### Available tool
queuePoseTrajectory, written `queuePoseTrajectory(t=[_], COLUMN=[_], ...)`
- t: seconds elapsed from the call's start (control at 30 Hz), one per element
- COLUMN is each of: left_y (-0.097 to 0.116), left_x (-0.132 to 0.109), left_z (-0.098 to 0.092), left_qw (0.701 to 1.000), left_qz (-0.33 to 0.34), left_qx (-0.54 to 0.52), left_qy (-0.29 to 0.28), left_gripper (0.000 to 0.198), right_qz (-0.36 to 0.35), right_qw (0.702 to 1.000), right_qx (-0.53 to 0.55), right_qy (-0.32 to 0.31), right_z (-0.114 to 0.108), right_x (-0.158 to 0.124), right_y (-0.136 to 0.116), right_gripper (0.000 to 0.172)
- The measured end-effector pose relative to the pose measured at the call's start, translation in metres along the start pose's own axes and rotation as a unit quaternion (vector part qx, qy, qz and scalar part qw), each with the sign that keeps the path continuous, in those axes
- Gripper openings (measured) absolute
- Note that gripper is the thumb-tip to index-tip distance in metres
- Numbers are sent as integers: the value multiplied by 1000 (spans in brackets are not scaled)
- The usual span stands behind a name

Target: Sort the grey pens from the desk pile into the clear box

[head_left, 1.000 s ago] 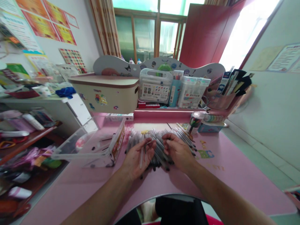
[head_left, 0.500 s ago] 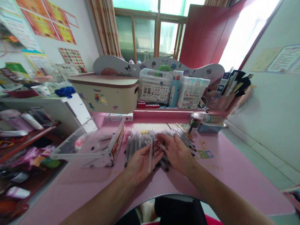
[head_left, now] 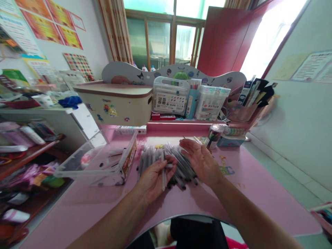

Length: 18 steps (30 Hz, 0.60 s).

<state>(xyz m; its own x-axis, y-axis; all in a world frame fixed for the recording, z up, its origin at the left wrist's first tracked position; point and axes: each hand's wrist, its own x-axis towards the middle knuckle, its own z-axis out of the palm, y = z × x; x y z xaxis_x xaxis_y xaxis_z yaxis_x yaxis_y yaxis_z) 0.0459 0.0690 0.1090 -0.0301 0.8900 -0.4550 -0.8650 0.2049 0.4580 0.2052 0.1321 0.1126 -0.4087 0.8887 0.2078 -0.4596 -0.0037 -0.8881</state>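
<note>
- Pens [head_left: 181, 165], pale-bodied with dark caps, lie in a loose heap on the pink counter [head_left: 254, 193], straight ahead of us and between our two hands.
- Our left hand [head_left: 153, 174] sits at the near left edge of the heap, palm turned up. Its fingers curl loosely round a white pen [head_left: 163, 178], whose near end juts out past the palm toward us.
- We cannot tell whether that hand has more than this one pen in it.
- Our right hand [head_left: 201, 160] is spread wide and holds nothing. The palm faces left and a little up, and its lower edge rests against the right side of the heap.
- To the left, just beside the heap, we see a clear plastic tub [head_left: 103, 162] with a red-and-orange label on the wall nearest the heap.
- Behind our right hand a small can [head_left: 214, 135] stands upright, near the hand but apart from it.
- On the raised shelf at the back sit a cream box with a brown lid [head_left: 116, 103] and a clear marker case [head_left: 169, 95].
</note>
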Motion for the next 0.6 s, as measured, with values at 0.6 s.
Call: queuePoseTrajectory(t=[0.6], left_y=[159], left_x=[-62], left_z=[-11], left_qw=[747], left_qz=[419], left_qx=[505], left_qy=[106], left_gripper=[18], right_qz=[35], right_qw=[602], right_qx=[-790], right_qy=[-109], right_z=[-27], right_x=[12], right_y=[-28], right_gripper=[14])
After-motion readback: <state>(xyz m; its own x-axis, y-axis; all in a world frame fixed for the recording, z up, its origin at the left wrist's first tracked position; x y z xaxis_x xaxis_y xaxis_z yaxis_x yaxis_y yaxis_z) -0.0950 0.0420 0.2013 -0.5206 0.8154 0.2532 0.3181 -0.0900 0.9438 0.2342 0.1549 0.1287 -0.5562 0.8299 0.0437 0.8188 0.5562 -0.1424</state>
